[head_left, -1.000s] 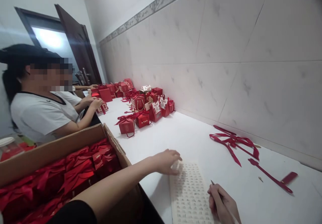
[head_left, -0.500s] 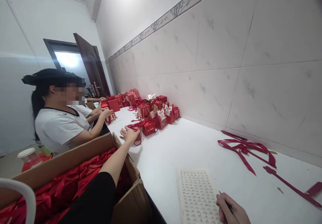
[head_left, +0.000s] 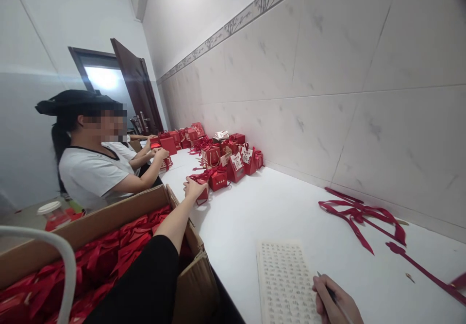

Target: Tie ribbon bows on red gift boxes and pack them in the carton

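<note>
My left hand point(head_left: 194, 188) reaches far forward over the white table and closes around a small red gift box point(head_left: 202, 192) with a red ribbon bow. Close to me, my right hand point(head_left: 335, 304) rests on the table at the bottom edge, fingers pinched on a thin dark pen point(head_left: 329, 292). Just left of that hand lies a pale sheet of small printed stickers point(head_left: 286, 282), flat on the table.
An open cardboard carton point(head_left: 109, 217) full of red beribboned boxes stands at my left. More red gift boxes point(head_left: 233, 161) crowd the far table by the tiled wall. Loose red ribbons point(head_left: 358, 214) lie at the right. A person in a white shirt point(head_left: 91, 178) works beyond the carton.
My left hand left the sticker sheet, swung forward past the carton corner and closed on the nearest red box. The view tilted up. My right hand stayed by the sheet.
</note>
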Demonstrator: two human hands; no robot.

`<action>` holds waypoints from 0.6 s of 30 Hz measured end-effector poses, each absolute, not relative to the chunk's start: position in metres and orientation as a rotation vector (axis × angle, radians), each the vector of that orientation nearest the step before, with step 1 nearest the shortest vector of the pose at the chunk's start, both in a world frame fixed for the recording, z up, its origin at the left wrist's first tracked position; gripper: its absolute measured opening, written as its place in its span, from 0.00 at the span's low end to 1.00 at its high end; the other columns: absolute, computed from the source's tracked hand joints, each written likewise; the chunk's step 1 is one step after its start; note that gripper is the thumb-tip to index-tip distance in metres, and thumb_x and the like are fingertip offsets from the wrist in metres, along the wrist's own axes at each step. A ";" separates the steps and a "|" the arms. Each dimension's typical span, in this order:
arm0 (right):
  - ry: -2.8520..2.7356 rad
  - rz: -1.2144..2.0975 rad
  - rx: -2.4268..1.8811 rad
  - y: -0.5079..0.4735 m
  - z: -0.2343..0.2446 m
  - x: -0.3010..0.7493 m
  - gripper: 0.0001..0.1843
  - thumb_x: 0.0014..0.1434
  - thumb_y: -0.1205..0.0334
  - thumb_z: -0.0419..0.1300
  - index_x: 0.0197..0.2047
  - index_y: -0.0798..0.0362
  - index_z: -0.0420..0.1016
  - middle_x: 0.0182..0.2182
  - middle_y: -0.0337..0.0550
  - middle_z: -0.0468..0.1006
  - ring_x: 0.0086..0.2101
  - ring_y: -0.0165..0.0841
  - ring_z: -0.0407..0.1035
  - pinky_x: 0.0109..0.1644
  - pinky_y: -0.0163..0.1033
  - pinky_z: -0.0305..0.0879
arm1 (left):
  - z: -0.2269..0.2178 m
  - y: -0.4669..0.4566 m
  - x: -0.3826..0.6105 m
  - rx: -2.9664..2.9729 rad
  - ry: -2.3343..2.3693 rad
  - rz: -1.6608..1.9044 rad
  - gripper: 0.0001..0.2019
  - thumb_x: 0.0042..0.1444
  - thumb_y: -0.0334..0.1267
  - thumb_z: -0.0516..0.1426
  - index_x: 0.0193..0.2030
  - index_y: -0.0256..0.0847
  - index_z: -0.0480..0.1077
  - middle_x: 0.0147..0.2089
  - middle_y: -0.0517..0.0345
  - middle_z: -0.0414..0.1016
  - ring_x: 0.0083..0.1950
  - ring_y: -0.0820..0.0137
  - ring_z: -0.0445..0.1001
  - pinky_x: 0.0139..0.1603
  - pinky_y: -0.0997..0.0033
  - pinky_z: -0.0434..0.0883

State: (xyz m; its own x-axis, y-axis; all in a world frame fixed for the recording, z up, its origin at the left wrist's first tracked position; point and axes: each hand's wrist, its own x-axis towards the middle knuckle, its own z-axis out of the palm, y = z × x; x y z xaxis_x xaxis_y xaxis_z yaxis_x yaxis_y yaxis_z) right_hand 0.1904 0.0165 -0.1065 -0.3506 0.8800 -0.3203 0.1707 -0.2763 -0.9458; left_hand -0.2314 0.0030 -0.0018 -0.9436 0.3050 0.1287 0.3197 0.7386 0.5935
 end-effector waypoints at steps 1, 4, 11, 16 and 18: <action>-1.394 1.658 -1.305 0.016 -0.105 0.190 0.28 0.40 0.34 0.59 0.24 0.54 0.62 0.12 0.34 0.62 0.12 0.23 0.50 0.14 0.27 0.45 | -0.001 0.002 -0.228 -0.560 -2.923 -0.987 0.42 0.41 0.49 0.58 0.57 0.27 0.44 0.56 0.26 0.54 0.58 0.43 0.59 0.53 0.53 0.61; -1.330 1.580 -1.211 0.013 -0.100 0.190 0.27 0.46 0.35 0.57 0.29 0.53 0.62 0.14 0.32 0.63 0.12 0.22 0.49 0.13 0.26 0.42 | 0.003 -0.006 -0.213 -0.750 -2.967 -0.950 0.45 0.39 0.49 0.59 0.58 0.29 0.43 0.56 0.27 0.55 0.57 0.43 0.61 0.50 0.52 0.63; -1.275 1.438 -1.036 0.011 -0.096 0.192 0.27 0.52 0.36 0.53 0.44 0.49 0.56 0.29 0.36 0.67 0.23 0.30 0.63 0.12 0.27 0.51 | 0.025 -0.038 -0.130 -1.555 -2.673 -1.052 0.47 0.39 0.51 0.61 0.62 0.38 0.42 0.59 0.42 0.55 0.61 0.57 0.58 0.58 0.63 0.59; -1.524 1.181 -1.127 0.018 -0.104 0.199 0.21 0.56 0.42 0.52 0.40 0.52 0.58 0.31 0.37 0.66 0.18 0.25 0.58 0.19 0.32 0.59 | 0.023 -0.051 -0.047 -2.091 -2.349 -1.189 0.50 0.39 0.54 0.60 0.63 0.35 0.39 0.57 0.40 0.57 0.57 0.55 0.61 0.56 0.58 0.62; -1.694 0.927 -1.124 0.026 -0.105 0.209 0.17 0.57 0.48 0.53 0.40 0.53 0.61 0.34 0.42 0.67 0.27 0.31 0.65 0.30 0.37 0.66 | 0.013 -0.053 -0.022 -2.173 -2.322 -1.102 0.49 0.39 0.55 0.59 0.63 0.36 0.40 0.55 0.40 0.59 0.55 0.54 0.63 0.53 0.57 0.64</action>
